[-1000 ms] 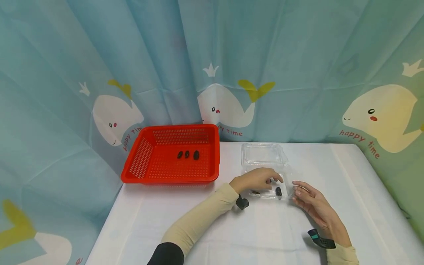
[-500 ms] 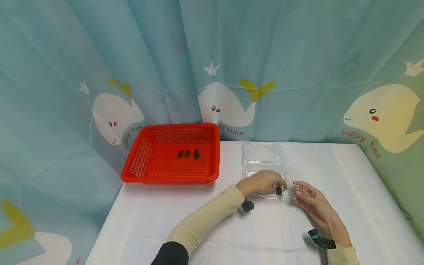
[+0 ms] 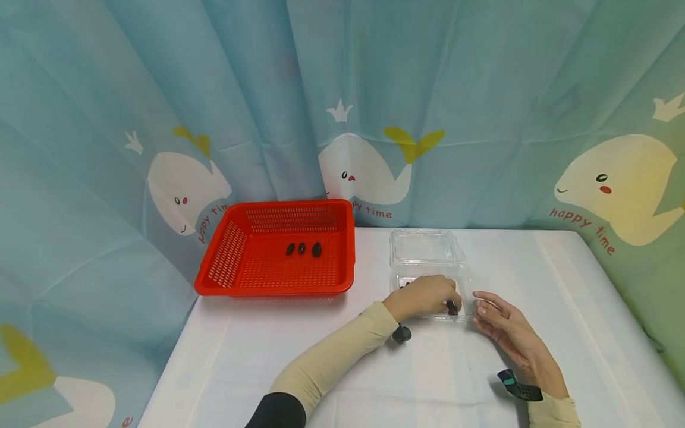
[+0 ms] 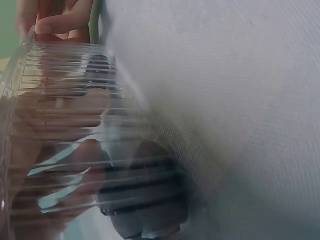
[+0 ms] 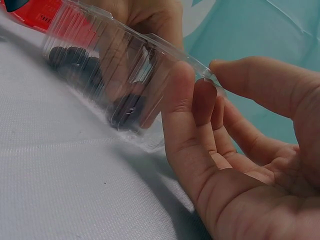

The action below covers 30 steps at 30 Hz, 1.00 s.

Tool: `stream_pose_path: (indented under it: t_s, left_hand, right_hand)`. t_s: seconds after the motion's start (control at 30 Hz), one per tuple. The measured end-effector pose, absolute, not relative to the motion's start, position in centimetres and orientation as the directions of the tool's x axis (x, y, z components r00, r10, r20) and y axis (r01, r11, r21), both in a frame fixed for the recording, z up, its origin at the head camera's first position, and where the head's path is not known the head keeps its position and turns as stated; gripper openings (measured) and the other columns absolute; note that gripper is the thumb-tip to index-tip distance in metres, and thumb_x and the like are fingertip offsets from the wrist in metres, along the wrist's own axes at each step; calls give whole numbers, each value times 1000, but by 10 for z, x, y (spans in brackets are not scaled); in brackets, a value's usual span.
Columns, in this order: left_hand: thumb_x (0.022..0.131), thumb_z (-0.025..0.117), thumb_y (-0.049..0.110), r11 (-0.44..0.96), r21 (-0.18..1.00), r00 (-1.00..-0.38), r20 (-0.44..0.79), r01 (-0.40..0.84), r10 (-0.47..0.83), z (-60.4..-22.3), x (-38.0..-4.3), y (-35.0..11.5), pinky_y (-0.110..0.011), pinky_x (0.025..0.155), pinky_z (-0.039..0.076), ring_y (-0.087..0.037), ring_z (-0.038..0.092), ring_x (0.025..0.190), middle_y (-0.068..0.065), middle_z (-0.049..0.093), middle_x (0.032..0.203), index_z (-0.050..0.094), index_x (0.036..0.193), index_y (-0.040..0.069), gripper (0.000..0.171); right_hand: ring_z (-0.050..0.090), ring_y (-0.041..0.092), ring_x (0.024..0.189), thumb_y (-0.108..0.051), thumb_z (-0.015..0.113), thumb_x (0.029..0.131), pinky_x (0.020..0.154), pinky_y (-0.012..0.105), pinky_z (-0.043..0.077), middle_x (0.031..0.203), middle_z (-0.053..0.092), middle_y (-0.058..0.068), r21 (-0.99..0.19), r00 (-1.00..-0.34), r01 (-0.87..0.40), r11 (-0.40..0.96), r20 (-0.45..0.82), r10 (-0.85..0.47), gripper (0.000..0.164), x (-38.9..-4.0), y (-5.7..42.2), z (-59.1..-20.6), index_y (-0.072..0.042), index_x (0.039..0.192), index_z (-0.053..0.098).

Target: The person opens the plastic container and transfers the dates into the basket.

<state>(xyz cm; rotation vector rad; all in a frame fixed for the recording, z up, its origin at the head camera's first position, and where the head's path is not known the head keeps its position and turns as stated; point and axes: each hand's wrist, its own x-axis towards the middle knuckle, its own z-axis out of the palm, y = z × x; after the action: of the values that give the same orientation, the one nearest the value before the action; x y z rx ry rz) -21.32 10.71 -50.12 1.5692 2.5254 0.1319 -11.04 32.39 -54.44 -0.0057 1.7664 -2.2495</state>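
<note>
A clear plastic hinged box (image 3: 431, 319) stands on the table with its lid laid back. My left hand (image 3: 425, 296) reaches into it and pinches a dark oval date (image 3: 452, 307) near the right front corner. Through the ribbed wall in the left wrist view, several more dark dates (image 4: 147, 192) show below the fingers. They sit at the box's left end in the right wrist view, small dark dates (image 5: 70, 59) in a cluster. My right hand (image 3: 508, 333) holds the box's right rim between thumb and fingers; its other fingers are bent loosely beside the wall.
A red plastic basket (image 3: 225, 261) stands to the left, with three dark dates (image 3: 317, 249) on its floor. The white-covered table (image 3: 407, 380) ends at a blue curtain (image 3: 481, 119) printed with whales.
My left hand has moved slightly right and down inside the box and closed its fingers on the date at the right front. The right hand stays at the rim.
</note>
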Motion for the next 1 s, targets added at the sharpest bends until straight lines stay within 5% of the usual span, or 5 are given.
stream_pose_path:
  t_s: [0.5, 1.0]
  left_hand:
    - [101, 68, 31, 496, 158, -501, -12, 854, 865, -488, -208, 86, -16, 76, 48, 0, 55, 86, 13, 66, 102, 77, 115, 32, 16]
    - [102, 68, 27, 519, 433, -628, 155, 737, 763, -460, -192, 46, -9, 76, 42, 1, 57, 83, 12, 70, 102, 76, 120, 25, 20]
  right_hand:
    - [68, 3, 101, -3, 53, 107, 92, 22, 60, 113, 66, -10, -954, -961, 224, -200, -182, -207, 35, -110, 324, -544, -28, 132, 60]
    - [67, 4, 102, -7, 56, 107, 92, 21, 59, 112, 66, -10, -952, -958, 253, -172, -222, -182, 33, -111, 323, -542, -29, 132, 59]
